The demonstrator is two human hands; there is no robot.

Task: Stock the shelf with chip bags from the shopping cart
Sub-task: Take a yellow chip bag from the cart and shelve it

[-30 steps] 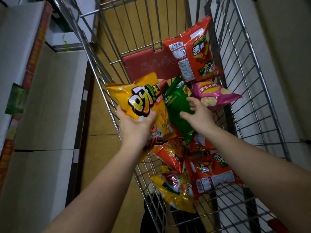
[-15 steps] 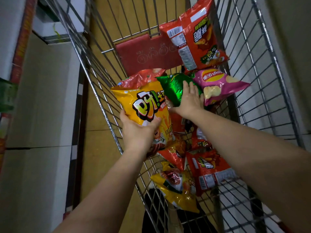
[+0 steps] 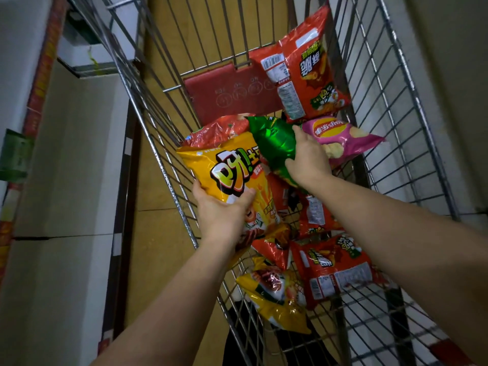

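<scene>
The yellow chip bag (image 3: 232,178) is up in the left part of the shopping cart (image 3: 169,165), lifted off the pile and pressed near the left wire wall, with a red bag (image 3: 219,129) tucked right behind its far edge. The left hand (image 3: 224,215) has it by the bottom end, thumb on the printed face and fingers curled under, so that's a proper clamp on the bag. Right next to it the green chip bag (image 3: 274,143) is being taken by the right hand (image 3: 307,159), fingers wrapped over its right edge, touching the pink bag (image 3: 343,138) just beyond. These things look puffy and air-filled, so probably super light, but the foil is shiny and likely slick, and the chips inside will crush if someone squeezes the belly. Best bet is pinching the crimped seam or cupping an end loosely, pretty much like the person is doing. Further out, a tall red bag (image 3: 303,67) leans against the far right corner by the red flap (image 3: 232,93), and more red and yellow bags lie on the near cart floor, like the near red bag (image 3: 335,268) and the near yellow bag (image 3: 274,299). The shelf (image 3: 52,154) sits off to the left, pale boards with a red-orange edge strip, well apart from both hands, so nothing's stocked from this grab yet.
</scene>
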